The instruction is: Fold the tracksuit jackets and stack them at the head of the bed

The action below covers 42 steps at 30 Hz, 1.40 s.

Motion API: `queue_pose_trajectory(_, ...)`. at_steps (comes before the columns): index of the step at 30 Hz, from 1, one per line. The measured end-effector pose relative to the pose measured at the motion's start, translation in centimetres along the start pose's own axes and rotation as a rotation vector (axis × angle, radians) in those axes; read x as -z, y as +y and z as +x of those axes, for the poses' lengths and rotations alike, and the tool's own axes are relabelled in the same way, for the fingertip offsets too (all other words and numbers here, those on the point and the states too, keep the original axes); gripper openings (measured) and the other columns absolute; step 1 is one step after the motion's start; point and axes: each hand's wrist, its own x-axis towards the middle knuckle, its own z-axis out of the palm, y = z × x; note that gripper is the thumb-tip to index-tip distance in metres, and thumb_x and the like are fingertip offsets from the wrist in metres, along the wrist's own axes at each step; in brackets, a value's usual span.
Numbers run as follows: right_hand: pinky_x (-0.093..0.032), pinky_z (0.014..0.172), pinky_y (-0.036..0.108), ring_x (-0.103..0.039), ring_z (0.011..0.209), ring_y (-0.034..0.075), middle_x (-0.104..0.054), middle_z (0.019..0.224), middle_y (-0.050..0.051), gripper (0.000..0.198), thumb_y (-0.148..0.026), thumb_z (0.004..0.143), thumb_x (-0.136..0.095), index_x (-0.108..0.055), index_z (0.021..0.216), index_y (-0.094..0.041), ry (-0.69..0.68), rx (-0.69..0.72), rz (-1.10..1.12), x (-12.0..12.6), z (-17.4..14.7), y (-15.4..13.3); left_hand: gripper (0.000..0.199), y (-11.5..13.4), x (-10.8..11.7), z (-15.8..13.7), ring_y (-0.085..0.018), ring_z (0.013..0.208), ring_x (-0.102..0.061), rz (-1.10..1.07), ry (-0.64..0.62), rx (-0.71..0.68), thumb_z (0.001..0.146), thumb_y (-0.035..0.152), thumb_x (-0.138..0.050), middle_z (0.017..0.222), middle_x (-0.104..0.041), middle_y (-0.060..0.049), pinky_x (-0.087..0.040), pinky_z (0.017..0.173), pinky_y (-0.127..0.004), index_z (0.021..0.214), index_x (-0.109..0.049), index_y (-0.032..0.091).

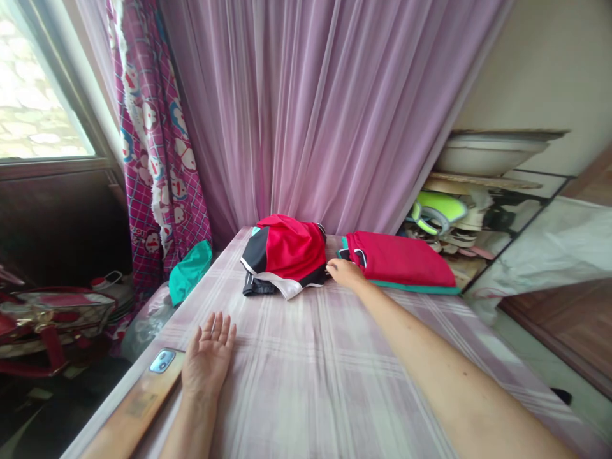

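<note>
My left hand (208, 357) lies flat and open on a pale checked cloth (306, 357) covering the table, fingers pointing away, holding nothing. My right hand (345, 272) reaches far forward and rests its fingers at the right edge of a crumpled red, black and white garment (284, 254); whether it grips the fabric is unclear. Just right of that hand lies a folded stack: a red garment (399, 258) on top of a teal one (415, 288).
A phone (162, 361) lies on a wooden board (131, 408) at the table's left edge. A teal cloth (190, 271) hangs off the left. Bags (52, 319) stand lower left. Pink curtains (325, 108) hang behind; shelves (473, 210) with dishes stand at right.
</note>
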Motion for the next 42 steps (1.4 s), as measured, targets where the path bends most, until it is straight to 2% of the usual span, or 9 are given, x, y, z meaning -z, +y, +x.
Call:
queue_pose_trajectory(7, -0.044, 0.094, 0.045, -0.054, 0.120, 0.034, -0.057, 0.129, 0.023, 0.046, -0.036, 0.093, -0.046, -0.054, 0.132, -0.012, 0.318, -0.410, -0.137, 3.0, -1.1, 8.4, 0.028, -0.2, -0.9, -0.6, -0.017, 0.107, -0.065, 0.047, 0.043, -0.018, 0.094, 0.031, -0.044, 0.103, -0.072, -0.005, -0.042, 0.109, -0.040, 0.098, -0.069, 0.019)
queue_pose_trajectory(13, -0.046, 0.094, 0.047, -0.054, 0.120, 0.035, -0.058, 0.129, 0.023, 0.050, -0.044, 0.090, -0.053, -0.056, 0.128, -0.010, 0.253, -0.512, -0.155, 3.4, -0.5, 11.9, 0.030, -0.3, -1.3, -0.8, -0.017, 0.105, -0.066, 0.068, 0.072, -0.019, 0.094, 0.031, -0.043, 0.100, -0.073, -0.005, -0.041, 0.111, -0.040, 0.099, -0.070, 0.018)
queue_pose_trajectory(18, -0.044, 0.096, 0.047, -0.058, 0.116, 0.032, -0.065, 0.119, 0.019, 0.024, -0.029, 0.087, -0.058, -0.068, 0.105, -0.017, 0.183, -0.532, 0.089, 3.8, 1.0, 12.4, 0.030, -0.3, -1.2, -0.6, -0.017, 0.102, -0.067, 0.073, 0.063, -0.020, 0.094, 0.030, -0.043, 0.098, -0.073, -0.005, -0.046, 0.106, -0.039, 0.100, -0.069, 0.018)
queue_pose_trajectory(23, -0.053, 0.078, 0.035, -0.068, 0.086, 0.022, -0.069, 0.078, 0.008, 0.018, -0.033, 0.083, -0.063, -0.063, 0.071, -0.019, 0.233, -0.497, 0.340, 5.6, 0.2, 13.0, 0.028, -0.2, -0.9, -0.5, -0.017, 0.100, -0.067, 0.063, 0.041, -0.016, 0.093, 0.030, -0.045, 0.097, -0.073, -0.006, -0.050, 0.102, -0.038, 0.101, -0.069, 0.018)
queue_pose_trajectory(27, -0.051, 0.054, 0.023, -0.057, 0.052, 0.011, -0.057, 0.057, -0.002, 0.030, -0.040, 0.082, -0.064, -0.052, 0.064, -0.020, 0.320, -0.367, 0.684, 9.3, -3.2, 13.4, 0.028, -0.2, -0.9, -0.4, -0.017, 0.101, -0.067, 0.051, 0.039, -0.013, 0.093, 0.029, -0.044, 0.098, -0.073, -0.006, -0.048, 0.103, -0.039, 0.100, -0.069, 0.018)
queue_pose_trajectory(31, -0.044, 0.044, 0.017, -0.048, 0.045, 0.007, -0.050, 0.052, -0.007, 0.031, -0.039, 0.067, -0.079, -0.053, 0.064, -0.021, 0.461, -0.126, 1.218, 14.1, -7.1, 13.4, 0.028, -0.3, -1.1, -0.5, -0.017, 0.101, -0.066, 0.050, 0.038, -0.013, 0.093, 0.029, -0.044, 0.097, -0.072, -0.005, -0.046, 0.105, -0.039, 0.098, -0.070, 0.017)
queue_pose_trajectory(33, -0.043, 0.042, 0.017, -0.049, 0.045, 0.007, -0.052, 0.052, -0.006, 0.030, -0.039, 0.064, -0.081, -0.056, 0.065, -0.021, 0.458, -0.103, 1.210, 15.7, -8.3, 12.8, 0.028, -0.4, -1.2, -0.6, -0.016, 0.101, -0.066, 0.055, 0.028, -0.018, 0.093, 0.029, -0.045, 0.097, -0.072, -0.005, -0.045, 0.106, -0.038, 0.097, -0.070, 0.017)
queue_pose_trajectory(37, -0.042, 0.040, 0.021, -0.051, 0.043, 0.010, -0.056, 0.050, -0.002, 0.033, -0.041, 0.065, -0.082, -0.058, 0.059, -0.019, 0.227, -0.181, 1.029, 16.4, -8.9, 10.9, 0.027, -0.3, -1.4, -1.0, -0.015, 0.100, -0.066, 0.061, 0.024, -0.022, 0.093, 0.029, -0.045, 0.096, -0.071, -0.004, -0.044, 0.107, -0.038, 0.096, -0.070, 0.018)
queue_pose_trajectory(42, -0.043, 0.043, 0.021, -0.052, 0.042, 0.010, -0.058, 0.050, -0.002, 0.029, -0.032, 0.076, -0.073, -0.055, 0.058, -0.019, 0.238, -0.289, 1.041, 15.5, -9.0, 7.8, 0.026, -0.3, -1.0, -0.7, -0.016, 0.100, -0.066, 0.052, 0.012, -0.017, 0.092, 0.029, -0.046, 0.096, -0.071, -0.005, -0.047, 0.104, -0.036, 0.096, -0.069, 0.018)
